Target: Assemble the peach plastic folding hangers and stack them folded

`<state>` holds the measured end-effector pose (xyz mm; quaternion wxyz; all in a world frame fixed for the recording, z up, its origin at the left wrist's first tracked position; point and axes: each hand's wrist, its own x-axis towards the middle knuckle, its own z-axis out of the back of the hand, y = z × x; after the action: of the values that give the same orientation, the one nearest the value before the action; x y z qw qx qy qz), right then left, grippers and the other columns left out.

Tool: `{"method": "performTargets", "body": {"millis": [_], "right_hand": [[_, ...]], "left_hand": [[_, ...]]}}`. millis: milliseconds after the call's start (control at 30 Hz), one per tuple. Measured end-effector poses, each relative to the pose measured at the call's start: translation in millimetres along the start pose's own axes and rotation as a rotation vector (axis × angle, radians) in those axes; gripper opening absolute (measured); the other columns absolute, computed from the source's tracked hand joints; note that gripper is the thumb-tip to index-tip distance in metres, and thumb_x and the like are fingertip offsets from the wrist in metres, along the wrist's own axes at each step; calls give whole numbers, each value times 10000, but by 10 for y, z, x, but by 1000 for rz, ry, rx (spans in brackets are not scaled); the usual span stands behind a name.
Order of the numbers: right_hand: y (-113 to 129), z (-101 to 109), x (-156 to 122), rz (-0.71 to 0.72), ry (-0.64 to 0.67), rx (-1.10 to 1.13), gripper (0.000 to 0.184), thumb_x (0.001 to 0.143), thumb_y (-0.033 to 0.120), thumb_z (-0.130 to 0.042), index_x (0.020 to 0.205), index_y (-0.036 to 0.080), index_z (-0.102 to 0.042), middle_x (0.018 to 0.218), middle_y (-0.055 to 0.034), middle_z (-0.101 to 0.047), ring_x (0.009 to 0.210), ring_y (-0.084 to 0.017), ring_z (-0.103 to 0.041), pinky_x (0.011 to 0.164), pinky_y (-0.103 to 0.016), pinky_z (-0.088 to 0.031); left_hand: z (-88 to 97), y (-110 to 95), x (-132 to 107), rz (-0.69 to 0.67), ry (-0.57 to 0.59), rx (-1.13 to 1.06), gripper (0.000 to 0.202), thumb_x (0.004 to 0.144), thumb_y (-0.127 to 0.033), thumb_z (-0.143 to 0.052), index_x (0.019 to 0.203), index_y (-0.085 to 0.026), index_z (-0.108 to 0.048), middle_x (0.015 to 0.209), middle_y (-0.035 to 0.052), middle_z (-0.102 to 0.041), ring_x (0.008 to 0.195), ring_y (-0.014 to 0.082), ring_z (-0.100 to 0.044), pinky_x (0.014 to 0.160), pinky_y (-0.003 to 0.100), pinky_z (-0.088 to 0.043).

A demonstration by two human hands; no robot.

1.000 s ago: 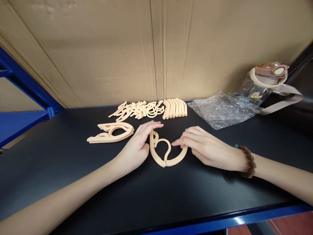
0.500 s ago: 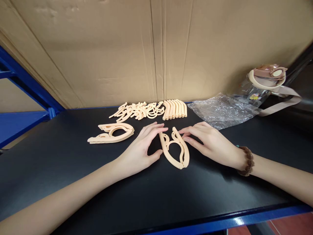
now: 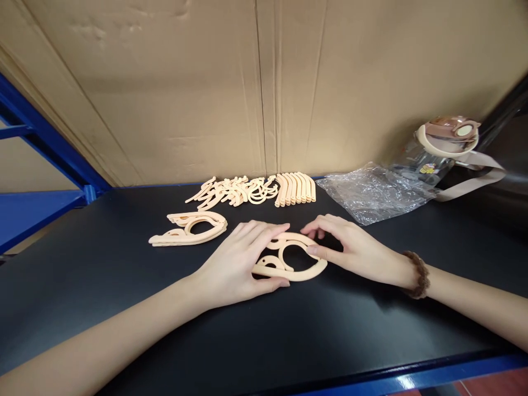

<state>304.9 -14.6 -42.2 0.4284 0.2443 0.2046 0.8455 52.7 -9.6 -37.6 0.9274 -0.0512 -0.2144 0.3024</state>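
Note:
A peach plastic folding hanger (image 3: 303,270), folded into a closed loop, lies flat on the black table (image 3: 124,308). My left hand (image 3: 239,264) pinches its left end between thumb and fingers. My right hand (image 3: 355,250) rests its fingertips on the hanger's upper right part, fingers curved. A small stack of folded hangers (image 3: 190,230) lies to the left of my left hand. Behind, a row of loose peach hanger pieces (image 3: 251,190) runs along the table's back edge.
A crumpled clear plastic bag (image 3: 373,192) lies at the back right, with a drinking bottle (image 3: 445,146) with a beige strap beside it. A cardboard wall (image 3: 264,82) closes the back. Blue shelf rails (image 3: 45,165) stand at the left and along the front edge.
The hanger's two arms have been swung together, from a wide open curve to a closed loop. It has also been turned from upright to lying sideways, and both hands now hold it.

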Motion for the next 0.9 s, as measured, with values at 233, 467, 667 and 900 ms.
{"method": "performTargets", "body": {"millis": [233, 467, 667, 900], "right_hand": [[-5, 39, 30, -162, 121, 450, 362, 858, 496, -562, 711, 167, -521, 668, 42, -412, 622, -99, -381, 566, -239, -322], [31, 48, 34, -196, 134, 540, 359, 832, 508, -590, 740, 163, -560, 701, 32, -440, 665, -113, -406, 627, -254, -342], [42, 53, 39, -192, 158, 562, 312, 853, 460, -587, 780, 157, -590, 706, 34, -439, 667, -111, -398, 628, -253, -325], [39, 57, 34, -171, 171, 566, 308, 845, 456, -598, 761, 160, -588, 688, 40, -424, 646, -106, -376, 604, -252, -306]], "left_hand": [[75, -15, 8, -81, -114, 188, 629, 820, -448, -640, 1352, -204, -409, 1285, 104, -564, 1141, 277, -516, 960, 404, -395], [68, -8, 12, -73, -98, 211, 665, 807, -480, -650, 1341, -177, -395, 1306, 106, -546, 1180, 267, -486, 987, 395, -381], [65, 3, 21, -99, -90, 227, 685, 799, -504, -650, 1331, -142, -415, 1304, 120, -546, 1199, 275, -473, 993, 389, -370], [98, -9, 15, -150, -94, 291, 655, 815, -489, -637, 1333, -146, -430, 1287, 126, -569, 1154, 288, -514, 954, 394, -361]]}}
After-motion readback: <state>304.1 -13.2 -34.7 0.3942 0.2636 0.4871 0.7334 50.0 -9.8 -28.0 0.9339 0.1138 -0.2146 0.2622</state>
